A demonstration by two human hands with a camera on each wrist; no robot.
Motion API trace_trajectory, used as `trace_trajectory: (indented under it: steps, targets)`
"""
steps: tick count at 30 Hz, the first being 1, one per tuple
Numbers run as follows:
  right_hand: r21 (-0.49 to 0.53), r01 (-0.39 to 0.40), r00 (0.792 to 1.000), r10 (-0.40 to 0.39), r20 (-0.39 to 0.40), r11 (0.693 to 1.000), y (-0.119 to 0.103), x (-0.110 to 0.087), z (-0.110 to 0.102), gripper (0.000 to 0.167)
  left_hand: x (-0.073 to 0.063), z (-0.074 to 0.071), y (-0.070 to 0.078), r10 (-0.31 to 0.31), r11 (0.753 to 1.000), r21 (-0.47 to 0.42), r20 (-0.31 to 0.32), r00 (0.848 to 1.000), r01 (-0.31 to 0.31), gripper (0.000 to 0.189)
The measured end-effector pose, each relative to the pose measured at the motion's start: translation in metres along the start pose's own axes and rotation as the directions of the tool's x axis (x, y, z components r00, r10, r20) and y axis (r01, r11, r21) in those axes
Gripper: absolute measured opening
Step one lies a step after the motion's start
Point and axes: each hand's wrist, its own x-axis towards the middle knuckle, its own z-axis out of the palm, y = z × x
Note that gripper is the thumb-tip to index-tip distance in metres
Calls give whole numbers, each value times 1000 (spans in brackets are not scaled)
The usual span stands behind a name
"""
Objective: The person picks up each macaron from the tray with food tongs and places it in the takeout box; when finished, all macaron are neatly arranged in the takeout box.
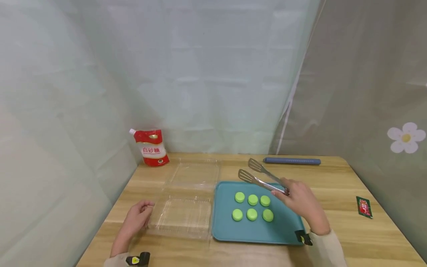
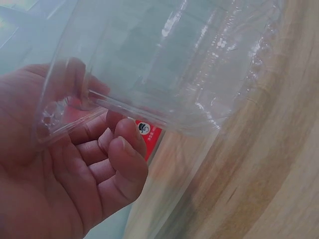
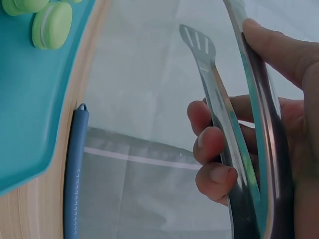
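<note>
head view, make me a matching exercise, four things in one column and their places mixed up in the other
1. metal tongs
2. green macarons
3. red pouch
4. blue rod

A. at the back left corner of the table
B. in the right hand
C. along the table's back edge, right of centre
D. on the teal tray

Pairs: 1-B, 2-D, 3-A, 4-C

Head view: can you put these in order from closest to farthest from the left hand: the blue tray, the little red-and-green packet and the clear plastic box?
From the left hand:
1. Clear plastic box, right by it.
2. Blue tray, just right of the box.
3. Red-and-green packet, way over on the right.
</note>
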Motion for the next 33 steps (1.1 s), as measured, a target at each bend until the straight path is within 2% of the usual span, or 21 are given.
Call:
trace_trajectory:
  steps: [6,12,17,19,23,33]
  targets:
    - [6,-31,996,30,78,1000,-3,2,1,34,0,-1,3,-6,1000,17,-2,1000,6,29]
    - [2,-54,985,53,167,999,-5,6,9,25,2,-2,2,-3,1000,24,-5,1000,3,29]
    - [31,-49,974,41,223,998,-9,7,14,22,2,-1,3,-28,999,27,4,1000,28,30]
    - [43,-46,973,35,229,998,-10,7,15,21,1,-1,3,-37,999,29,7,999,37,30]
    - [54,-45,971,31,239,998,-11,7,19,31,1,0,4,-50,998,31,8,999,50,28]
    - [30,-39,964,30,266,999,-10,7,26,38,0,-1,3,-48,999,18,8,999,48,27]
